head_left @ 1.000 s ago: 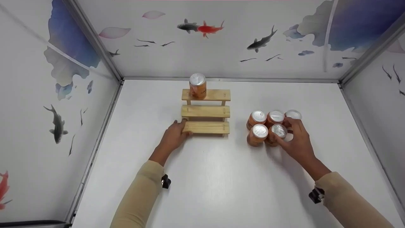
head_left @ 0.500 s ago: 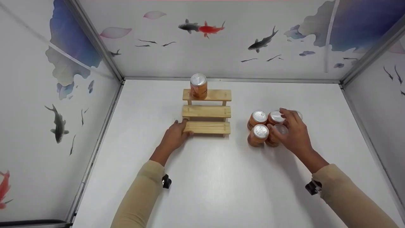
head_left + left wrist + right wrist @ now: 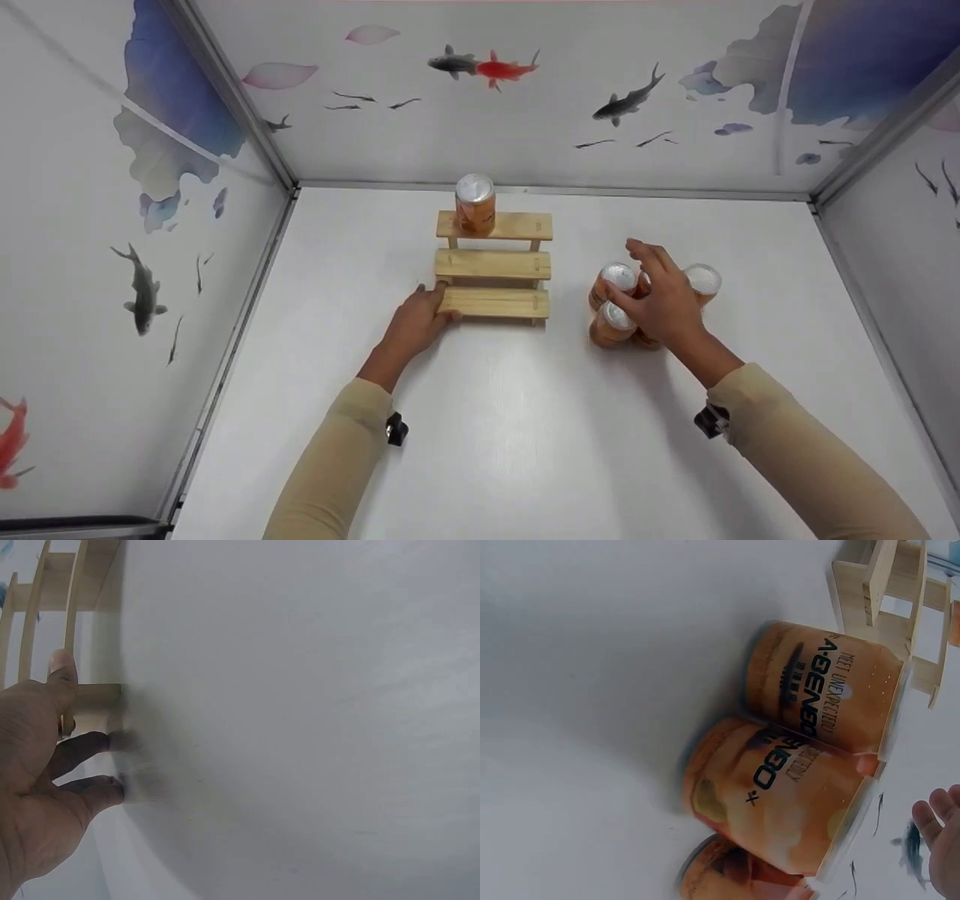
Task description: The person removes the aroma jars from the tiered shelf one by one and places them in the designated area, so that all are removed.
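Note:
A three-step wooden rack (image 3: 495, 264) stands in the middle of the table. On its top step is an upright orange can (image 3: 475, 214) with a silver lid. My left hand (image 3: 414, 321) grips the left end of the lowest step; in the left wrist view its thumb (image 3: 63, 667) lies on the board's edge. To the right of the rack, several matching orange cans (image 3: 611, 331) are clustered on the table. Over them hovers my right hand (image 3: 669, 304), fingers spread and holding nothing, hiding some of the cans. Dark lettering marks the cans (image 3: 780, 795) in the right wrist view.
The white table (image 3: 480, 435) is enclosed by panels printed with fish, petals and leaves. A metal-edged back wall (image 3: 525, 150) rises behind the rack. One can (image 3: 703, 282) stands at the right end of the cluster.
My right hand has left the cans at the cluster's right side, risen and moved left above the others. The left hand keeps its grip on the rack.

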Available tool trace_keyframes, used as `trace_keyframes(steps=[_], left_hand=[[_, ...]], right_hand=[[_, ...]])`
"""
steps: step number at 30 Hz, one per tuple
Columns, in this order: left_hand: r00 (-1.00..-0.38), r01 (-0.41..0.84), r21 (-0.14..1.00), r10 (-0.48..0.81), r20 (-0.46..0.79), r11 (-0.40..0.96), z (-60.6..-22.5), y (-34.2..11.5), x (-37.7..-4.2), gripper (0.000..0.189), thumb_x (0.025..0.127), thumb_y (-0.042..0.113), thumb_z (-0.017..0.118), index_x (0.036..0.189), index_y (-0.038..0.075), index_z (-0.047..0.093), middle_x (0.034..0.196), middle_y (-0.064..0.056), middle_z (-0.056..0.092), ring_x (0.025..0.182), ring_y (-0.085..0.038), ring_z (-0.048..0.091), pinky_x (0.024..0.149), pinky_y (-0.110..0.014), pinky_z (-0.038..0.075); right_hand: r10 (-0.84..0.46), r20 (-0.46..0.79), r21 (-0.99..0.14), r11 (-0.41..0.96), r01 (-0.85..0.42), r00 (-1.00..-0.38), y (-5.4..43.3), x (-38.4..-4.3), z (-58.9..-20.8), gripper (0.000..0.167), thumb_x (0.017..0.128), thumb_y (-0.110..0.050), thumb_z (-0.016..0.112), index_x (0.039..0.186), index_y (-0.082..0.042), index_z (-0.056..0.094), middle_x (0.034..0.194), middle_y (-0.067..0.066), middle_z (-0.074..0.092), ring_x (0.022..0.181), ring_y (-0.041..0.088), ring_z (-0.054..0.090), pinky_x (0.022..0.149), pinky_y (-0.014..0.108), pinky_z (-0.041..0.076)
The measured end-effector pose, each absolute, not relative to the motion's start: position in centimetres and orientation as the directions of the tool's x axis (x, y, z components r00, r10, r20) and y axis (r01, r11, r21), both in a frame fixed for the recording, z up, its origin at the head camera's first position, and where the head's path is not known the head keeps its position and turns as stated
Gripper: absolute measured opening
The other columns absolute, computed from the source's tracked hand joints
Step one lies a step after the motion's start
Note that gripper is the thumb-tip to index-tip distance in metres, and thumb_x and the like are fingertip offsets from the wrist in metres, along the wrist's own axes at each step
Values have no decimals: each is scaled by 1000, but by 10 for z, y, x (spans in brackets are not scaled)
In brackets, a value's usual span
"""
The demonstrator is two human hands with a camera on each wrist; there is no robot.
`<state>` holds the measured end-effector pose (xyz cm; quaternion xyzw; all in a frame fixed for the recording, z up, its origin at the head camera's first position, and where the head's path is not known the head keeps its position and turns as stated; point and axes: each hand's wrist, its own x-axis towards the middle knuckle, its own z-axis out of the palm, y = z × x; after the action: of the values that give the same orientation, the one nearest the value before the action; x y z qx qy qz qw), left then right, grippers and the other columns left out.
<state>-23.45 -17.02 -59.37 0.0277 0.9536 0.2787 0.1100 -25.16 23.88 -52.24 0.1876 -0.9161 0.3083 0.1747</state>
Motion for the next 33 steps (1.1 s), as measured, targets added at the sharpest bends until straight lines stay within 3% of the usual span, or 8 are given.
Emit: trace_keyframes(steps=[4,12,18,33], left_hand=[[-975,-7,528,112,-194,849,-594,-170,-235,78,112,47,63,172,6,37,170,-26,48,166,-42,36,134,-56,37],[-981,18,523,117,-156,852,-597,-172,-233,82,110,53,62,173,6,36,168,-30,48,161,-46,44,129,-58,43],[-983,12,526,107,-151,850,-599,-173,-233,86,110,55,61,172,1,34,169,-36,43,153,-52,52,125,-61,47],[-979,-21,554,95,-179,832,-598,-172,-233,84,111,52,63,172,2,36,171,-32,42,159,-48,46,129,-59,43]], right_hand=[[-246,417,-523,722,-453,-875,224,-258,-519,74,94,-26,92,156,-6,57,145,21,67,118,45,74,91,61,66],[-315,495,-513,646,-565,-810,193,-268,-516,70,97,-29,89,154,-2,59,141,22,68,120,42,73,98,57,64],[-333,428,-528,663,-531,-840,170,-276,-510,72,100,-35,86,157,-5,56,149,19,65,132,39,70,107,57,61],[-368,385,-564,632,-532,-846,116,-298,-499,78,100,-40,84,162,-4,52,155,20,62,137,42,67,114,58,58]])
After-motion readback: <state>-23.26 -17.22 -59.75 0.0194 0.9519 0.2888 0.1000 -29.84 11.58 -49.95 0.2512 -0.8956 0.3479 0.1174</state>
